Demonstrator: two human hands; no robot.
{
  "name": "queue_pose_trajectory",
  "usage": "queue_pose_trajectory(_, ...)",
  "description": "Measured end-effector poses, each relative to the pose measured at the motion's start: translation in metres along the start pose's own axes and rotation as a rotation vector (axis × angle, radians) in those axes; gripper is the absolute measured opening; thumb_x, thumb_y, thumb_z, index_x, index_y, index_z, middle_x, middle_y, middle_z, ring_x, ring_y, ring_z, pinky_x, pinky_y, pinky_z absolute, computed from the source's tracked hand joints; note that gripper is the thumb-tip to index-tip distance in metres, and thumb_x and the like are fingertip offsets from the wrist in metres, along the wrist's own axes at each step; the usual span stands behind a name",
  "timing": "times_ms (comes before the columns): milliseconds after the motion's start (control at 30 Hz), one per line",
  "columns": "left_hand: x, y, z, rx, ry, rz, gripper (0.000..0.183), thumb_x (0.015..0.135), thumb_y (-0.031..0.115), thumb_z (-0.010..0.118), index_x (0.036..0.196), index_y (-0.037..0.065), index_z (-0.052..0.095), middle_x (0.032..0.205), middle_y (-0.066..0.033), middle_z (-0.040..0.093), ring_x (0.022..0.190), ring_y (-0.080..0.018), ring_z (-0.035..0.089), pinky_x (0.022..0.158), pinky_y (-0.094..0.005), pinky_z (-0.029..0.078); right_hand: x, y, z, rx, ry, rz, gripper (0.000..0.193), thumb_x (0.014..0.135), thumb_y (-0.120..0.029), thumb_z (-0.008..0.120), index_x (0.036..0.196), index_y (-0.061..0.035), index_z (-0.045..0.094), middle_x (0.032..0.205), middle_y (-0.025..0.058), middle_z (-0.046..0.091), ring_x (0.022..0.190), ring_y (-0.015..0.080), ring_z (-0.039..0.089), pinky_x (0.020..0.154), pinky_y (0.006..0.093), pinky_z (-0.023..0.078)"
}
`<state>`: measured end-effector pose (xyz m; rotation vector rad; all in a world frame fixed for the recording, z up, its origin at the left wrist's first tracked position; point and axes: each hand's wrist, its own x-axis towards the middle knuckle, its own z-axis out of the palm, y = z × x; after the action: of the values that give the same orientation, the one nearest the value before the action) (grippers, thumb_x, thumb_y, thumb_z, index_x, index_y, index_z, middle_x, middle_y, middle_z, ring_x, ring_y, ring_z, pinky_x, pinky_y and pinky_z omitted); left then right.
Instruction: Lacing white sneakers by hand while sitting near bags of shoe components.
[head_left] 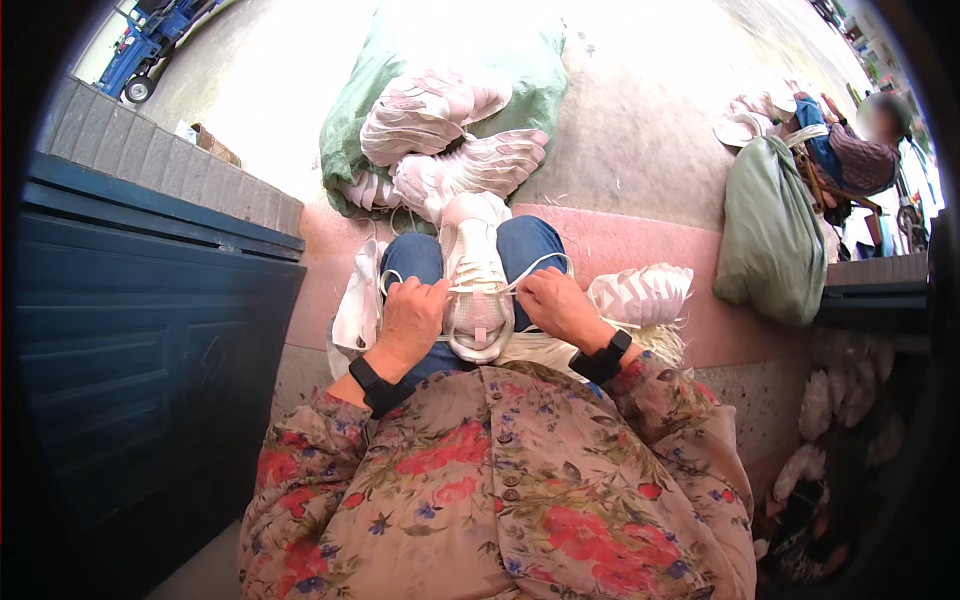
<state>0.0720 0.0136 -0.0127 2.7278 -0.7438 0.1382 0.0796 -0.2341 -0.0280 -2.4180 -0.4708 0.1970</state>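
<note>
A pale pink and white sneaker upper [474, 243] lies lengthwise between my knees, its toe pointing away and its heel opening close to me. My left hand [413, 315] is closed at the left of the shoe, pinching one side of a white shoelace [466, 290]. On the right, my right hand [560, 303] is closed on the other side of the same lace. The lace crosses the shoe just above the tongue, and its loose parts curl up over both hands. Lower eyelets are threaded with lace.
Stacked shoe uppers [440, 110] lie on a green sack [350, 110] ahead. More uppers [643, 294] sit by my right knee, above a bunch of white laces [662, 342]. A blue door [150, 370] stands left. A person [855, 150] sits far right behind a full green sack [770, 235].
</note>
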Motion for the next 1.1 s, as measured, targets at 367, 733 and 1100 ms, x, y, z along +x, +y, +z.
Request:
queue_pose_trajectory(367,-0.005,-0.003,0.005,0.033,0.049,0.068,0.016,0.079,0.006,0.054,0.094,0.007,0.061,0.068,-0.0060,0.056,0.070,-0.0234,0.054,0.065,-0.0357,0.039,0.010,-0.008,0.013,-0.123,-0.042,-0.042,0.013,0.081,-0.011,0.052,0.080,-0.0085,0.065,0.085,0.0095,0.063,0.086,0.0285,0.056,0.074,0.0438,0.040)
queue_pose_trajectory(733,-0.009,-0.001,0.002,0.100,0.060,0.064,0.018,0.078,0.007,0.053,0.095,0.004,0.059,0.070,-0.0060,0.056,0.072,-0.0219,0.054,0.067,-0.0340,0.039,-0.003,-0.031,0.019,-0.467,0.005,0.002,0.016,0.080,-0.018,0.057,0.073,-0.0062,0.065,0.079,0.0101,0.058,0.085,0.0261,0.054,0.072,0.0412,0.038)
queue_pose_trajectory(1100,-0.004,0.005,-0.002,0.202,0.007,-0.042,0.009,0.078,0.008,0.051,0.086,0.006,0.053,0.069,-0.0063,0.056,0.071,-0.0233,0.056,0.067,-0.0356,0.042,0.001,-0.019,0.024,-0.092,0.052,-0.104,0.012,0.077,-0.005,0.052,0.087,-0.0017,0.057,0.078,0.0155,0.060,0.078,0.0335,0.057,0.070,0.0448,0.043)
